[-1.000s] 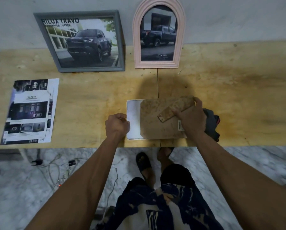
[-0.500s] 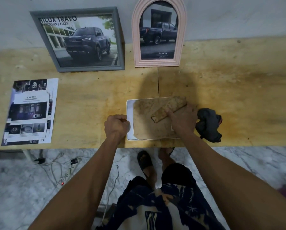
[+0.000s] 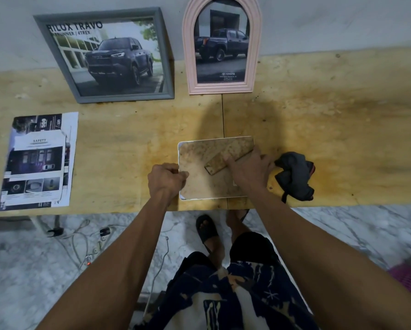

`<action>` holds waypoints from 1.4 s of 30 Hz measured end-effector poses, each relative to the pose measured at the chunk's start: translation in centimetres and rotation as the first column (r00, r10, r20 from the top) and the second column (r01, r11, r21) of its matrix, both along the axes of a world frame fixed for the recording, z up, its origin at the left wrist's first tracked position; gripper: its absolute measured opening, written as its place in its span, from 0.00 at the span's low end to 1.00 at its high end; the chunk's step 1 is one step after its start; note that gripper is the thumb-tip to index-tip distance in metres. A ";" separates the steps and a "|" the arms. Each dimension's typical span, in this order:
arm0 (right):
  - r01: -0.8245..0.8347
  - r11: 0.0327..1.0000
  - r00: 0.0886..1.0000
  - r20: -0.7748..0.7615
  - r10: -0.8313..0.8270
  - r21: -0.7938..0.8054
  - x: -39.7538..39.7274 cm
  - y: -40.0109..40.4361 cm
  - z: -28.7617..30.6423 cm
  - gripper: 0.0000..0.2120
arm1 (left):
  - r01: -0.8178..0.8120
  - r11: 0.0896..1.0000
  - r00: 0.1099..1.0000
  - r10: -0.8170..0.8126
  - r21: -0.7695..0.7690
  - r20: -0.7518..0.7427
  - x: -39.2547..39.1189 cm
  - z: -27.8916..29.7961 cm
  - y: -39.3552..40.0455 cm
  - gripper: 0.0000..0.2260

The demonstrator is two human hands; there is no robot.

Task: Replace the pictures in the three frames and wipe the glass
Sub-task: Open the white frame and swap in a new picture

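Both hands on face-down frame: left hand apparently pinching its edge, right hand spread

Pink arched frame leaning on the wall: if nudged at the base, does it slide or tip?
The pink arched frame stands tall and narrow, propped on the wall, so it would probably tip or slip flat. It looks rigid. Its glass front is likely fragile. The wooden table looks smooth, offering little hold.

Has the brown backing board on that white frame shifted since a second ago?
Yes. The brown backing board slid left over the white frame, covering the white strip exposed earlier beside the left hand.
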State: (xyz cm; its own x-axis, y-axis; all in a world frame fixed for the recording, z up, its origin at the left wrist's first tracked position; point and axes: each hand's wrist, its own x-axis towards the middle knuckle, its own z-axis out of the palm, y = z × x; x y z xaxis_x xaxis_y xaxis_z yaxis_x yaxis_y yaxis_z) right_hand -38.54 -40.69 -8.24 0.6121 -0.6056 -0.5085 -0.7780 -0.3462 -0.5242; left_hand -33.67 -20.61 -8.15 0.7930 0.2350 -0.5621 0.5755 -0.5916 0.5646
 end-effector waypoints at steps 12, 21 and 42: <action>-0.709 0.679 0.706 -0.190 0.683 -0.191 -2.0 -1.8 0.2 0.48 | 0.744 0.520 0.585 -0.810 0.420 -0.034 -1.2 -0.5 -2.8 0.47; -0.726 0.634 0.686 -0.219 0.694 -0.267 -2.2 -2.0 -0.6 0.47 | 0.758 0.470 0.556 -0.828 0.452 -0.070 -0.9 -1.5 -2.9 0.50; -0.814 0.537 0.576 -0.191 0.795 -0.221 -3.6 -3.8 -0.3 0.39 | 0.778 0.558 0.592 -0.805 0.289 -0.040 -0.3 -0.4 -1.3 0.50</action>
